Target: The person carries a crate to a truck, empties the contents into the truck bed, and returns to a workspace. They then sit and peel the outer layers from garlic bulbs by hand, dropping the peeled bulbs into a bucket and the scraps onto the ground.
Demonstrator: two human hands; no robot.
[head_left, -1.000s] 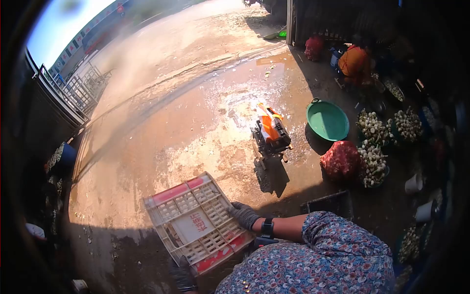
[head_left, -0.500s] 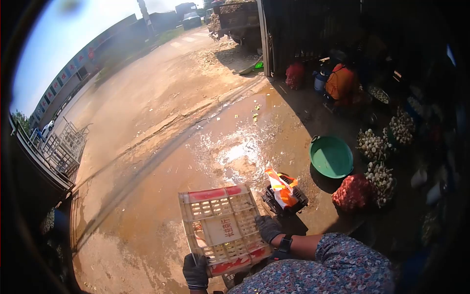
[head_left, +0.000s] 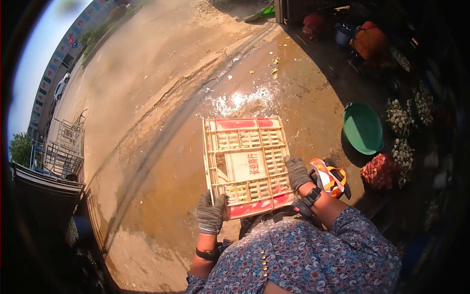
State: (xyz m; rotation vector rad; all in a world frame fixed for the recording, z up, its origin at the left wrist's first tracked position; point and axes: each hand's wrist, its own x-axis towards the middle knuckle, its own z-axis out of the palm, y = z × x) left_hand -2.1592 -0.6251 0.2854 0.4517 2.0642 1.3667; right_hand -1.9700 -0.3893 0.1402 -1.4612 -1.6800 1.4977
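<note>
A cream plastic crate [head_left: 248,164] with red bands and red lettering on its side is held out in front of my body, above the wet ground. My left hand [head_left: 211,213], in a grey glove, grips its near left corner. On the right edge, my right hand [head_left: 296,172], gloved the same way, is closed around the frame. Beyond that hand, an orange and white strapped item [head_left: 328,177] lies on something dark, partly hidden by my right arm.
A green basin [head_left: 362,128] stands on the right, close to a red mesh sack [head_left: 380,171] and piles of pale bulbs [head_left: 402,157]. A person in orange [head_left: 370,41] is in the shade at upper right. Metal racks [head_left: 63,149] stand at left.
The crate has come up and to the right, and sits more squarely before me. Both hands have kept hold of it. My view has tilted further down and shifted left.
</note>
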